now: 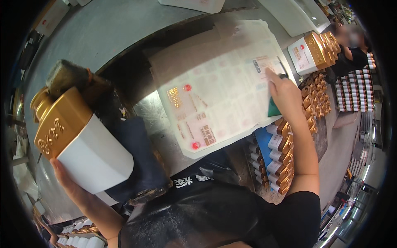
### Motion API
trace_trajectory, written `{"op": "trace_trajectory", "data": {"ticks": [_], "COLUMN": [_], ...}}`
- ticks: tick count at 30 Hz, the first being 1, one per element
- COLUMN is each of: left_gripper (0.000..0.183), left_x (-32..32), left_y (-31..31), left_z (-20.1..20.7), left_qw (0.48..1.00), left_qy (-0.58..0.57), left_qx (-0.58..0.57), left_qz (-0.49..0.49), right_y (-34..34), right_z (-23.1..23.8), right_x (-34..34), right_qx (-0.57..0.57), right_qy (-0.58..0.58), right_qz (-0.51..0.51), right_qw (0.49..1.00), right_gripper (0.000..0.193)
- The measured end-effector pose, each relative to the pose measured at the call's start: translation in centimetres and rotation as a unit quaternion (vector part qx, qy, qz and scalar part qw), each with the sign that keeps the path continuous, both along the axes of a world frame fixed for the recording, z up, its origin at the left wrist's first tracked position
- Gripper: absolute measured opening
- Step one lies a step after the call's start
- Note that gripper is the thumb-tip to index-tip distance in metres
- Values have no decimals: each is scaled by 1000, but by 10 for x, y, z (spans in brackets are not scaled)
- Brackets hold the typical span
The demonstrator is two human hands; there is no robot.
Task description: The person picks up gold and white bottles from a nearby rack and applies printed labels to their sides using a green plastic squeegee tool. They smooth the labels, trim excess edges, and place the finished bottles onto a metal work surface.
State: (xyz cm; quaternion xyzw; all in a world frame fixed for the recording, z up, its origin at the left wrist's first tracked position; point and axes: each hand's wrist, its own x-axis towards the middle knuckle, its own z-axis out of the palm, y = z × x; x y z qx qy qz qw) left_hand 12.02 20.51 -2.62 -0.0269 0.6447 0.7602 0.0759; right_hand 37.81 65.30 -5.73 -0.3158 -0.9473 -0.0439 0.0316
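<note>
At the left, my left hand [68,184] grips a bottle [97,155] with a white faceted body and a gold embossed shoulder and neck. The bottle is tilted, its neck toward the upper left, beside a dark padded block. My right hand [285,93] is on the right part of a pale translucent sheet of printed labels [231,107], its fingers drawn together at a small printed label [264,68]. A green flat piece [273,108] shows under this hand, and something dark sits by the fingers. Whether the fingers hold either is hidden.
A dark cloth-covered block [132,144] stands between bottle and sheet on the metal table [103,37]. White-and-gold bottles [304,58] stand at the far right, with rows of gold-topped bottles [281,159] near my right forearm. Another person [351,58] is at the far right.
</note>
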Motion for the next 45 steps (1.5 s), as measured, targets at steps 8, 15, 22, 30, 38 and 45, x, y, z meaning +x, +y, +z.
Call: {"op": "trace_trajectory", "data": {"ticks": [8,15,22,30,38,45], "left_gripper": [48,53,51,41,44,37], "left_x": [9,10,18,30,15,63], "left_y": [-1,-4,-18,-8,35,-11], "left_z": [0,5,12,18,50,19], "left_qw": [999,997,990,983,723,709], "left_qy": [-2,-31,27,184,544,547], "left_qx": [32,55,67,-2,-390,-330], "left_qz": [-27,-42,-123,22,-172,-301], "right_y": [-70,-85,-77,-73,-88,-170], "right_z": [14,18,-11,-9,53,120], "right_x": [39,77,66,65,37,-100], "right_qx": [-91,-80,39,17,-527,-451], "right_qy": [-34,54,139,185,218,306], "right_qz": [57,85,203,242,-112,165], "right_qw": [994,992,968,952,813,822], "right_gripper": [42,50,49,26,16,11]}}
